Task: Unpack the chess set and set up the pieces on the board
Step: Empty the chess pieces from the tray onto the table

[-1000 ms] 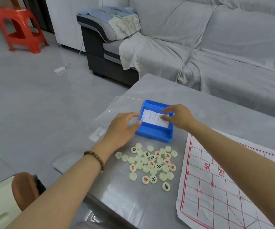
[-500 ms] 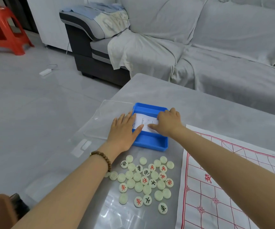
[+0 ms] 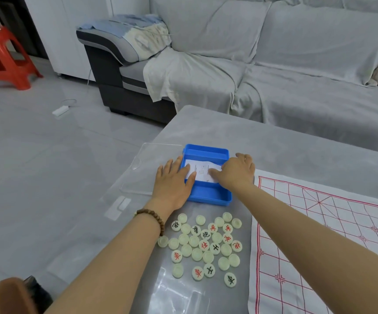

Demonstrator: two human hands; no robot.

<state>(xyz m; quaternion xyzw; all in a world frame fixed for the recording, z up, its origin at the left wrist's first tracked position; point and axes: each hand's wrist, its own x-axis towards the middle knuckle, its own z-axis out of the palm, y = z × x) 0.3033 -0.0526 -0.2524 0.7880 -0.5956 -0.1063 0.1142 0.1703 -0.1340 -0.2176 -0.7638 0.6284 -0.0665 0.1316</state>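
The box tray (image 3: 208, 196) sits on the table (image 3: 274, 143), near its left edge. Inside the tray lies a paper slip (image 3: 199, 172). The left hand (image 3: 172, 181) rests flat over the tray's left wall with its fingers on the slip, and the right hand (image 3: 235, 172) covers the slip's right end. Touching the tray's left side lies the lid (image 3: 147, 164), overhanging the table edge. In front of the tray, close by, the chess pieces (image 3: 206, 243) lie in a loose cluster. Right of the tray, the board sheet (image 3: 319, 234) is spread out. Behind the tray, past the table's far edge, stands the sofa (image 3: 297, 64). Far to its left, a stool (image 3: 4, 62) stands on the floor.
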